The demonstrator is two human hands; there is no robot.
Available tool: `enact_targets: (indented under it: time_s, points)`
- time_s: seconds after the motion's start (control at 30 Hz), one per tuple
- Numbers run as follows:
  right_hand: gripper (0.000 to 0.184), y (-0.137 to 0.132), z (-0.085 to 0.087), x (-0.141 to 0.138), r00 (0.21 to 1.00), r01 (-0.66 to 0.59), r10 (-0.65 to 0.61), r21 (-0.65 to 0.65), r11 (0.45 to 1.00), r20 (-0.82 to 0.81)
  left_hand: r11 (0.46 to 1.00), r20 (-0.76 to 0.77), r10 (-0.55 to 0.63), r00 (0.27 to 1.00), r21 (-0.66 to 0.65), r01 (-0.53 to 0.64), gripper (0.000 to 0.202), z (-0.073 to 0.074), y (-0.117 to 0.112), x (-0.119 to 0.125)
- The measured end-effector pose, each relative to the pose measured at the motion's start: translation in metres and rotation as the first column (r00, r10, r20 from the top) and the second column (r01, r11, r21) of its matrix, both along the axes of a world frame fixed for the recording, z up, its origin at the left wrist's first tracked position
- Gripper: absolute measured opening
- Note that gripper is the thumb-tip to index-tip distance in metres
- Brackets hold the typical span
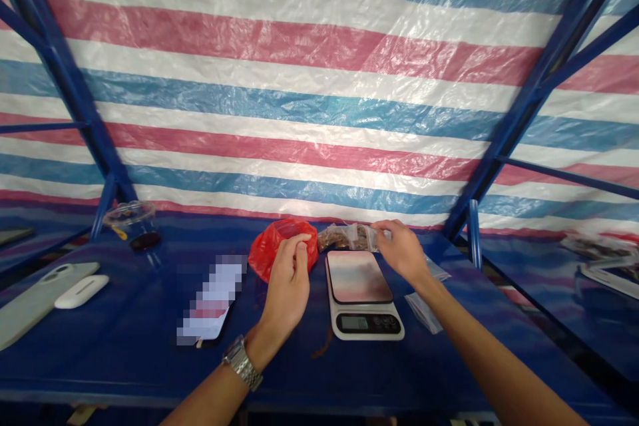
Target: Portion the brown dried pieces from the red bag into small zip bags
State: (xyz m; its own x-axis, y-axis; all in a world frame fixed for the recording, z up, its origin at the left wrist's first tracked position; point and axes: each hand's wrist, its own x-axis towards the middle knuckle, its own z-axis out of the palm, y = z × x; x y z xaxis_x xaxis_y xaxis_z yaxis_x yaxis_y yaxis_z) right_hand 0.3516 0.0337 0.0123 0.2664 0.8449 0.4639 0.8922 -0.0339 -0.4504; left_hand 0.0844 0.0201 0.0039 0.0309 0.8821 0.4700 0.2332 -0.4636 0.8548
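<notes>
- Right hand: fingertips narrowed at the small zip bags, mid-frame, containing brown pieces; grip unclear.
- Left hand: loosely curled before the red plastic bag, contents hidden; cannot tell if gripping.
- Digital scale: lower centre, probably there for either hand's reach.
- Clear plastic cup: left, something dark inside.

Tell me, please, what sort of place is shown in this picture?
Probably a makeshift workspace, perhaps a stall: a striped plastic sheet stretches behind a blue table, which bears a digital scale and small filled plastic bags.
</notes>
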Motion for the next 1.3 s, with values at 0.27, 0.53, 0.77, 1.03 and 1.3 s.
enact_targets:
  time_s: [0.27,0.53,0.77,1.03,1.3]
  points:
    - [0.023,-0.104,-0.008,0.052,0.981,-0.165,0.192,-0.375,0.912,0.035,0.995,-0.1,-0.093,0.991,0.011,0.095,0.028,-0.001,-0.005,0.0]
    - [0.016,-0.124,-0.039,0.023,0.998,-0.003,0.025,-0.315,0.949,0.066,0.962,-0.281,-0.244,0.928,0.05,0.268,0.025,0.001,-0.027,0.01]
    - [0.012,-0.132,0.018,-0.063,0.898,-0.347,0.305,-0.085,0.934,-0.316,0.875,-0.403,-0.407,0.82,0.085,0.476,0.066,0.018,-0.064,0.019]
    - [0.013,-0.111,0.045,-0.097,0.801,-0.413,0.384,0.041,0.91,-0.459,0.88,-0.256,-0.442,0.86,0.062,0.47,0.079,0.016,-0.057,0.011]
    - [0.012,-0.098,0.055,-0.105,0.806,-0.475,0.45,0.034,0.88,-0.384,0.901,-0.298,-0.379,0.876,0.095,0.423,0.05,0.009,-0.052,-0.01]
